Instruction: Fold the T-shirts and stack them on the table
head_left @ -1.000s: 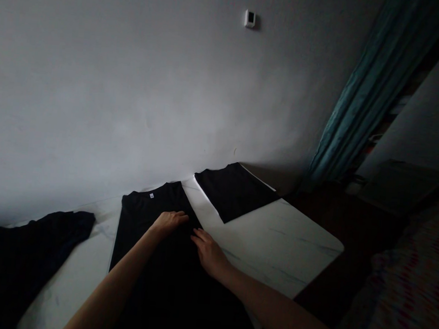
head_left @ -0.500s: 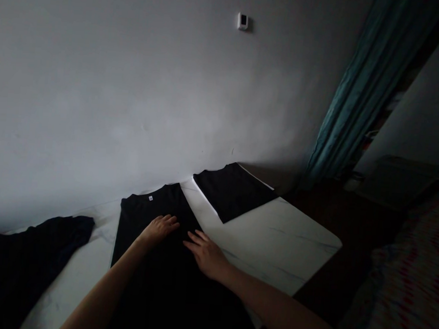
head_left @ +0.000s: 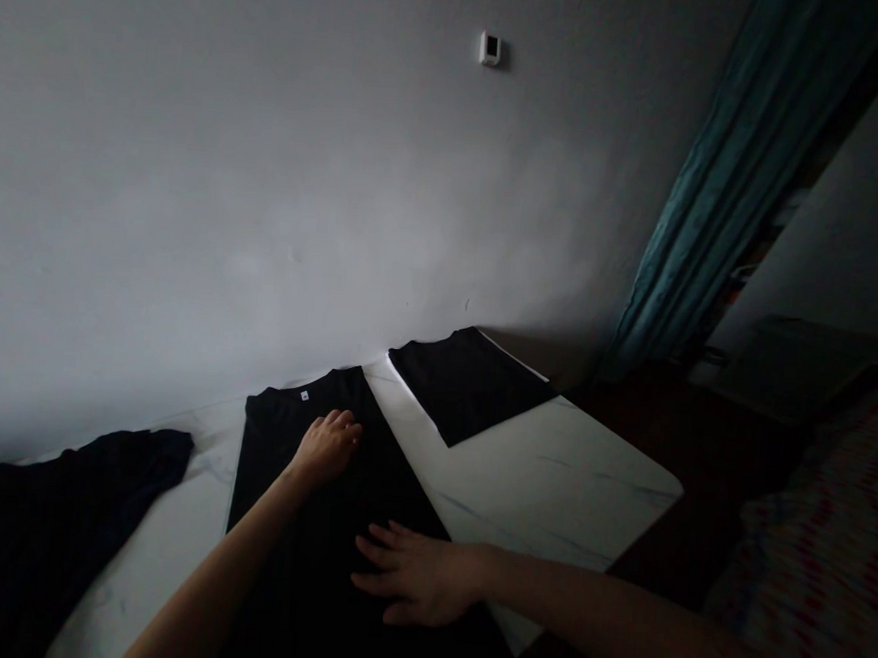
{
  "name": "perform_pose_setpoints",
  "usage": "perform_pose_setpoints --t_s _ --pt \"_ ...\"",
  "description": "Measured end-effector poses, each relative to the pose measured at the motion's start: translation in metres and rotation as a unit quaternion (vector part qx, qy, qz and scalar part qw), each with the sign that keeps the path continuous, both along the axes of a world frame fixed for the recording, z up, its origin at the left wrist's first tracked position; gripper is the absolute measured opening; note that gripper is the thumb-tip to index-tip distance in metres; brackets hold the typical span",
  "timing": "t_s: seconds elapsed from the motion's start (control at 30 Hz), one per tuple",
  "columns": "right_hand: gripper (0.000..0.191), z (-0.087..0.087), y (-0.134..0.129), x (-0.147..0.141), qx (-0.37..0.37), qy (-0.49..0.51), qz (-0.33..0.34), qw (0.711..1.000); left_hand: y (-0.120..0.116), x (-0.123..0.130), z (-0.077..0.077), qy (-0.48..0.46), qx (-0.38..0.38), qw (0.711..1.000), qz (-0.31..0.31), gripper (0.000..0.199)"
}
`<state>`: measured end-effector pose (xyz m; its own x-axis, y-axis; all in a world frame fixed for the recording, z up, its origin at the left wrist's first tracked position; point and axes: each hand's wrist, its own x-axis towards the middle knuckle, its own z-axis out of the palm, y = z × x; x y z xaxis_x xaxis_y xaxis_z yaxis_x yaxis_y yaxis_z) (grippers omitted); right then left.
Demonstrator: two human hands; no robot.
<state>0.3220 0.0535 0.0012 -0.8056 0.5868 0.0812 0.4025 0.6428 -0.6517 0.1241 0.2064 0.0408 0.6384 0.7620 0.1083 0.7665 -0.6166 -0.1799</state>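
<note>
The shirt (head_left: 383, 481) lies on the table (head_left: 572, 469), the left hand (head_left: 325, 449) near its collar, fingers bent close together, the right hand (head_left: 429, 577), fingers spread, now shifted lower, widening their span, with folded cloth (head_left: 465, 386) to its right and rumpled cloth (head_left: 72, 514) left.

Your left hand (head_left: 327, 449) and right hand (head_left: 426, 577) are bare, as are your forearms (head_left: 204, 593). Both arms narrow towards the wrists (head_left: 294, 479); your right fingers (head_left: 379, 557) look slim, with tapered tips. Dim light obscures finer details.
</note>
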Motion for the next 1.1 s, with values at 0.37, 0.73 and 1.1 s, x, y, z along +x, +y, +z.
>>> perform_pose_setpoints --t_s 0.37,0.73,1.1 --pt "0.031 0.008 0.121 -0.044 0.067 0.115 -0.410 0.902 0.008 -0.011 -0.011 -0.052 -0.008 0.992 0.116 0.032" --pt "0.034 -0.031 0.122 -0.058 0.165 0.055 -0.337 0.925 0.005 -0.015 -0.017 -0.133 -0.003 0.976 0.173 0.027" --pt "0.050 -0.021 0.108 -0.058 0.135 -0.123 -0.304 0.935 -0.003 -0.006 -0.016 -0.093 -0.010 0.992 0.089 0.024"
